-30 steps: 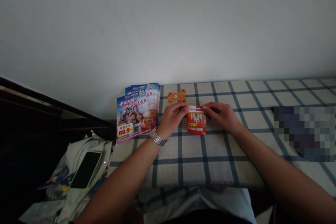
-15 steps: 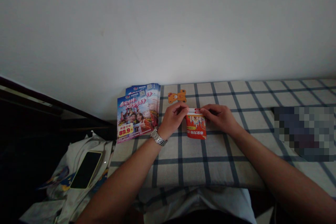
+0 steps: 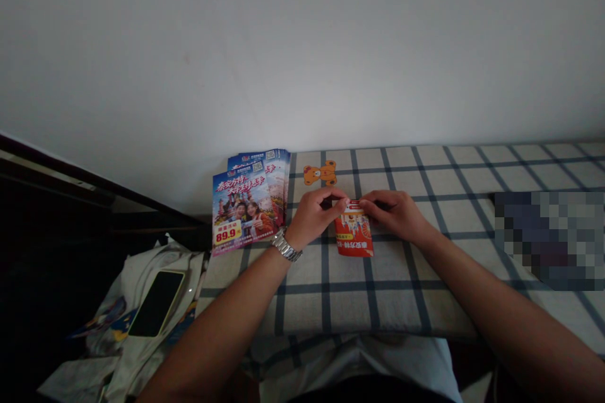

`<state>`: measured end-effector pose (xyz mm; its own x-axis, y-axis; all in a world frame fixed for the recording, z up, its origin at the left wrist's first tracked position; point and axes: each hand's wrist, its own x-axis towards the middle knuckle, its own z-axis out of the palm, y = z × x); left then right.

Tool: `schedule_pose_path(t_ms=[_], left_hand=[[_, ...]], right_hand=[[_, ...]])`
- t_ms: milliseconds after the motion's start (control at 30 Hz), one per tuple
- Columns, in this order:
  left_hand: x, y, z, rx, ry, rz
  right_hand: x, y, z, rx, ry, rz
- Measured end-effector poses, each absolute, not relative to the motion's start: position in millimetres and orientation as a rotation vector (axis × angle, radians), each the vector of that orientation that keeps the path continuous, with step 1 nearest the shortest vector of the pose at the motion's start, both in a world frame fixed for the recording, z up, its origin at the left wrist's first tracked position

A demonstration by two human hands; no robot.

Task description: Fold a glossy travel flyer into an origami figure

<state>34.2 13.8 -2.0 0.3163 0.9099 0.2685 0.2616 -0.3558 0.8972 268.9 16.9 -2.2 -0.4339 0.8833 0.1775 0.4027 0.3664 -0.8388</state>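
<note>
A small folded red leaflet (image 3: 353, 233) with white print lies on the checked cloth (image 3: 378, 289) in front of me. My left hand (image 3: 314, 214), with a metal watch on its wrist, pinches the leaflet's upper left corner. My right hand (image 3: 394, 213) pinches the upper right edge, fingers pressed together on the paper. The two hands almost meet above the leaflet's top fold.
A fanned stack of colourful flyers (image 3: 248, 208) lies at the cloth's left edge by the white wall. An orange bear-shaped cutout (image 3: 320, 174) sits behind my hands. A phone (image 3: 155, 303) rests on a bag at lower left. A blurred dark patch (image 3: 548, 236) is at right.
The leaflet's top has been folded down further, so it looks shorter, and both hands have drawn closer together over its upper edge.
</note>
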Motion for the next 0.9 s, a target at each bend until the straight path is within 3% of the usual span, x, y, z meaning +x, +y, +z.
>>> schedule_pose_path(t_ms=[900], left_hand=[[35.8,13.9,0.5,1.724,1.139,1.185]], right_hand=[[269.0,18.9,-4.2,-1.165,-1.798,1.156]])
